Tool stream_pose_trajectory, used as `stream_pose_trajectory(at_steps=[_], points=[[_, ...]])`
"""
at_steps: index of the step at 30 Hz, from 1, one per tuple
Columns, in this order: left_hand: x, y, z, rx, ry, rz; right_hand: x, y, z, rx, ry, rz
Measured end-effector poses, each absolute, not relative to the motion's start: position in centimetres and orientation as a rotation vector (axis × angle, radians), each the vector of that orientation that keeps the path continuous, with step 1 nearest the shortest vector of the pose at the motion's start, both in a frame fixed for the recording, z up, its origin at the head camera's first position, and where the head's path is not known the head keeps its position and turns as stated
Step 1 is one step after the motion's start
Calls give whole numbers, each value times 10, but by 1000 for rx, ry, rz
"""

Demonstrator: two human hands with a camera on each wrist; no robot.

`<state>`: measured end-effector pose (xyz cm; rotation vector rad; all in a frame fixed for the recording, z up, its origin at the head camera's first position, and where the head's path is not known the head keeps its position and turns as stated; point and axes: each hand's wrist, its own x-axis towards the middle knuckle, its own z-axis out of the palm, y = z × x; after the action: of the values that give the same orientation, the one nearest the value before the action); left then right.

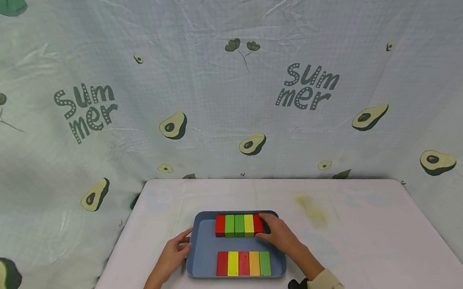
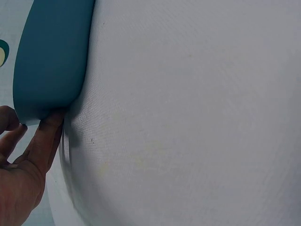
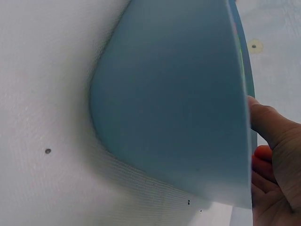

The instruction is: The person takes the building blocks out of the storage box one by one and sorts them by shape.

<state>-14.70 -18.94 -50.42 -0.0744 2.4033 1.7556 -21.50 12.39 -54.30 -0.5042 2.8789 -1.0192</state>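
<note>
Avocado-printed cloth (image 1: 235,95) lettered "Summer" hangs behind and to both sides of a white-covered table (image 1: 370,235), which carries a faint yellowish stain beyond the blue tray (image 1: 204,250). From the head view, that tray holds two rows of coloured blocks, each row running left to right; the right hand (image 1: 279,237) curls over the red block (image 1: 257,223) at the right end of the far row (image 1: 239,225), fingers closed on it, while the near row (image 1: 244,263) lies untouched toward the person. The left hand (image 1: 173,254) rests relaxed against the tray's left rim. From the left wrist, straight fingers (image 2: 42,141) touch the tray's outer wall (image 2: 51,56). From the right wrist, the tray's wall (image 3: 178,108) fills the frame, the thumb (image 3: 270,125) over its rim.
</note>
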Motion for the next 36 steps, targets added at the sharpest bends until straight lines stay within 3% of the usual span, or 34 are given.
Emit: stream_pose_trajectory(at_steps=[13,23,30,36], points=[[-153,-194,-519,-90,2398,1764,-213,127,-537,-498,2847,-1015],[-147,-189,-503,-70,2410,1766,-221,128,-536,-537,2827,-938],[-158,-200,-537,-72,2400,1787,-222,128,-536,-561,2833,-932],[-161,-201,-544,-90,2410,1772,-222,128,-538,-546,2845,-926]])
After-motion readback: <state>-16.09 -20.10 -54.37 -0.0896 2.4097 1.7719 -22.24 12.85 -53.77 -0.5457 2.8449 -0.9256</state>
